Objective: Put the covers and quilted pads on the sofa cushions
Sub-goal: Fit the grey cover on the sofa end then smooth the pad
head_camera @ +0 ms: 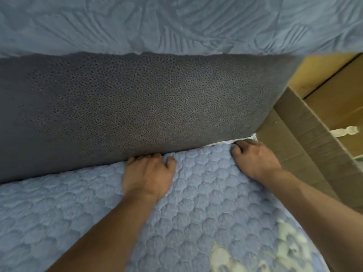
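Now both hands are down on the quilted pad (206, 209), the pale blue one stitched in scallops, which spreads under the wrists and forearms. The left hand (149, 173) lies palm-down with its fingertips pushed into the seam where the pad meets the dark speckled cushion (137, 107) just beyond the knuckles; whether those fingers pinch anything in there, I cannot tell. The right hand (255, 160) is curled, gripping the pad's far corner, where a sliver of white edge (247, 139) peeps out just past its fingers. Above the cushion hangs a blue leaf-patterned cover (176, 22). Off to the right hand's outer side stands a cardboard box (306, 138), its flap open.
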